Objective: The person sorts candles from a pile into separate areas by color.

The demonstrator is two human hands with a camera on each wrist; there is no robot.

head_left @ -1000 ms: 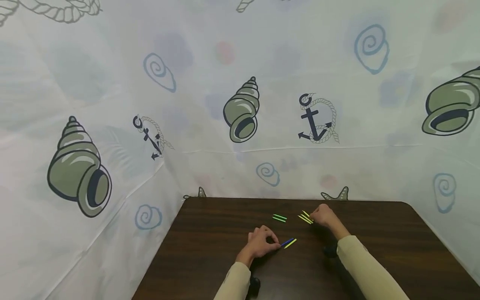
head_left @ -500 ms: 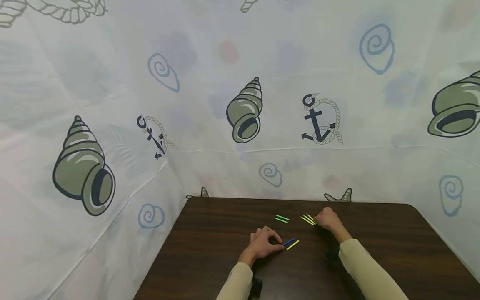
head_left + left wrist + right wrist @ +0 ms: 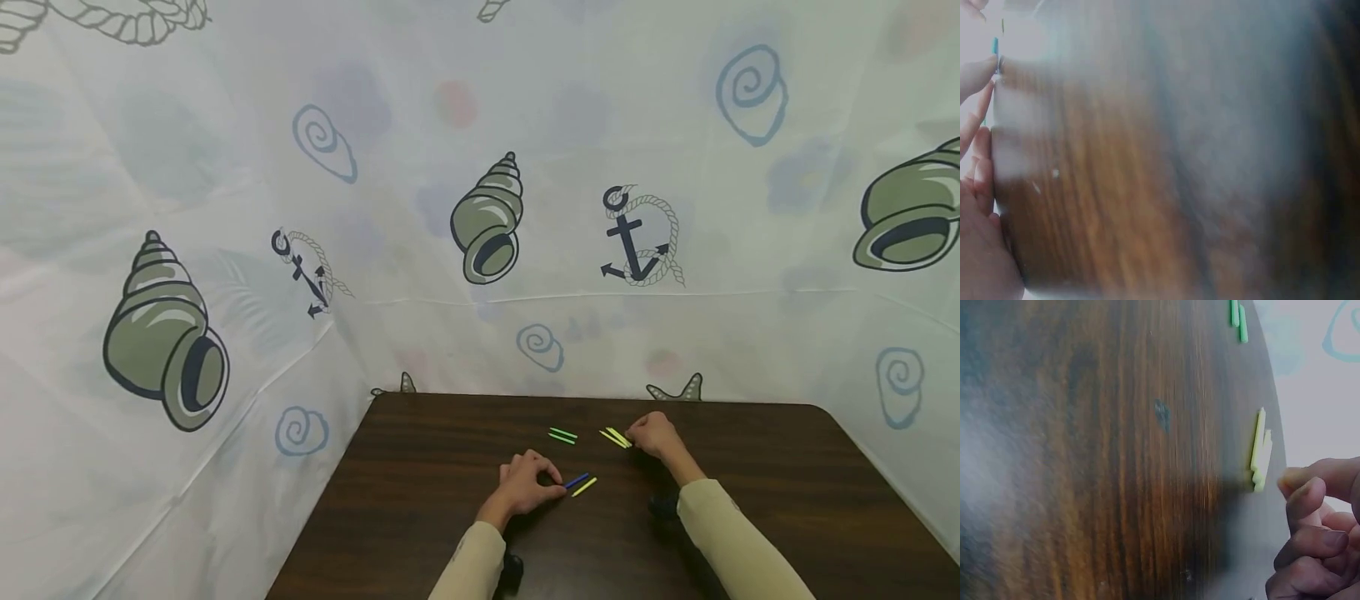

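On the brown table, my left hand (image 3: pixel 522 486) pinches the near end of a thin blue stick (image 3: pixel 577 480) between thumb and finger. The blue stick (image 3: pixel 995 46) shows at the thumb tip in the left wrist view. Just right of it lies a thin yellow stick (image 3: pixel 584 487). My right hand (image 3: pixel 657 436) is beside a small bunch of yellow sticks (image 3: pixel 616 437). In the right wrist view its fingers are curled, thumb and forefinger close together, and a small gap separates them from the yellow sticks (image 3: pixel 1261 450).
Two green sticks (image 3: pixel 562 435) lie side by side left of the yellow bunch. The dark wooden table (image 3: pixel 420 467) reaches back to a white cloth (image 3: pixel 420 350) printed with shells and anchors. Black wrist devices (image 3: pixel 513 572) show under the sleeves.
The yellow sticks beside my right hand have come closer together. My left hand stays at the blue stick. The whole head view has shifted slightly.
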